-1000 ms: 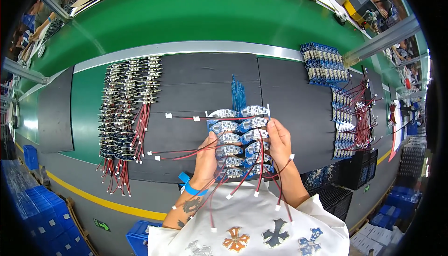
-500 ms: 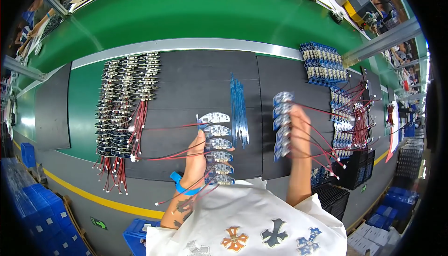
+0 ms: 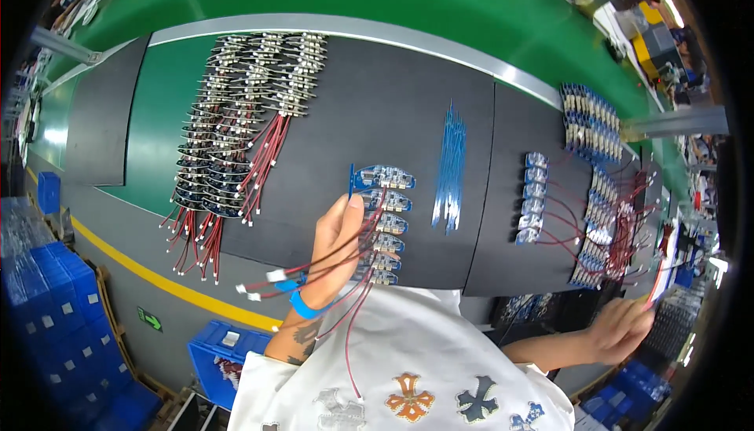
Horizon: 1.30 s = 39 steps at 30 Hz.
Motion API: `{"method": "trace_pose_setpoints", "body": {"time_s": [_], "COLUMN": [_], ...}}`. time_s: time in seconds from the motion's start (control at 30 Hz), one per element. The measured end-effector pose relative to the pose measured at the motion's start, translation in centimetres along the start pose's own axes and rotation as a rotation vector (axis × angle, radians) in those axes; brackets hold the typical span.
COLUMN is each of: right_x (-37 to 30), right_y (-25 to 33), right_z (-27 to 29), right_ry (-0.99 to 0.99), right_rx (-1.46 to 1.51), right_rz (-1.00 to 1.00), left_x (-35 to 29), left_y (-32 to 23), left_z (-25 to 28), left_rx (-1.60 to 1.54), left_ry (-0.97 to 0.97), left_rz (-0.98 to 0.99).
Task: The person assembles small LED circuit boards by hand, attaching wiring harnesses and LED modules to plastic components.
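My left hand [image 3: 338, 242] grips a row of small curved circuit boards [image 3: 385, 223], blue and white with rounded ends. Red and black wires with white plugs [image 3: 275, 275] trail from them across my wrist. Out at the right, past the mat's edge, my right hand [image 3: 624, 329] has its fingers curled together. What they hold, if anything, does not show. A second short row of boards [image 3: 534, 195] lies on the right mat, its wires pointing right. Between the two rows is a bundle of thin blue strips [image 3: 450, 172].
Stacked wired boards [image 3: 247, 124] cover the mat's left part. More boards [image 3: 593, 121] and wired boards [image 3: 598, 227] stand at the right. A metal rail [image 3: 393, 32] borders the green bench. Blue bins [image 3: 59, 313] are on the floor at left.
My right hand has let go of its row of boards on the right mat and moved right and nearer. My left hand still holds its row, now turned with wires draped over the wrist.
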State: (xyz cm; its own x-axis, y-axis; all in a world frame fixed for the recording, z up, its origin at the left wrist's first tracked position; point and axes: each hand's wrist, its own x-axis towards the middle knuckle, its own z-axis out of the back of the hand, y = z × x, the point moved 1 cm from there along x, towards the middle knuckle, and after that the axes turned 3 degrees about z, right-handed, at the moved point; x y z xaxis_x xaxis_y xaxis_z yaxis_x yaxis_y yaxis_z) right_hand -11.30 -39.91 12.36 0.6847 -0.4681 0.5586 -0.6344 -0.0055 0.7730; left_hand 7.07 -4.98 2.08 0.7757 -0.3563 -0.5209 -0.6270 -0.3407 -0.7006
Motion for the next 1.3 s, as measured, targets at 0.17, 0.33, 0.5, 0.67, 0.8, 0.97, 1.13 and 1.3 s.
{"method": "trace_pose_setpoints", "body": {"time_s": [0.17, 0.33, 0.5, 0.67, 0.8, 0.97, 1.13, 1.3], "right_x": [0.9, 0.7, 0.8, 1.9, 1.2, 0.0, -0.6, 0.0], "right_y": [-12.4, -18.1, -21.6, -25.3, -23.4, -19.1, -20.3, -22.6], "right_z": [-19.5, -19.0, -19.5, -19.7, -21.1, -20.9, -19.7, -19.6], "right_ry": [0.398, 0.641, 0.811, 0.702, 0.692, 0.96, 0.759, 0.541], "right_rx": [-0.586, -0.005, 0.053, -0.663, -0.736, -0.107, 0.147, -0.442], "right_rz": [-0.446, -0.959, -0.885, -0.18, 0.019, -0.686, -0.878, -0.53], "left_x": [-0.4, -1.5, -3.3, -5.6, -5.4, -2.8, -2.8, -4.3], "left_y": [0.2, -0.3, 0.2, -2.6, -3.0, -0.3, -0.9, -2.8], "left_z": [-0.4, 1.0, 5.2, 8.2, 6.5, 3.6, 4.2, 7.4], "left_rx": [0.12, -0.014, -0.47, -0.253, 0.054, 0.254, 0.052, 0.093], "left_ry": [0.058, 0.18, 0.271, -0.219, -0.218, -0.001, 0.168, -0.271], "left_rz": [0.056, 0.166, 0.324, -0.081, -0.153, -0.127, 0.083, -0.219]}}
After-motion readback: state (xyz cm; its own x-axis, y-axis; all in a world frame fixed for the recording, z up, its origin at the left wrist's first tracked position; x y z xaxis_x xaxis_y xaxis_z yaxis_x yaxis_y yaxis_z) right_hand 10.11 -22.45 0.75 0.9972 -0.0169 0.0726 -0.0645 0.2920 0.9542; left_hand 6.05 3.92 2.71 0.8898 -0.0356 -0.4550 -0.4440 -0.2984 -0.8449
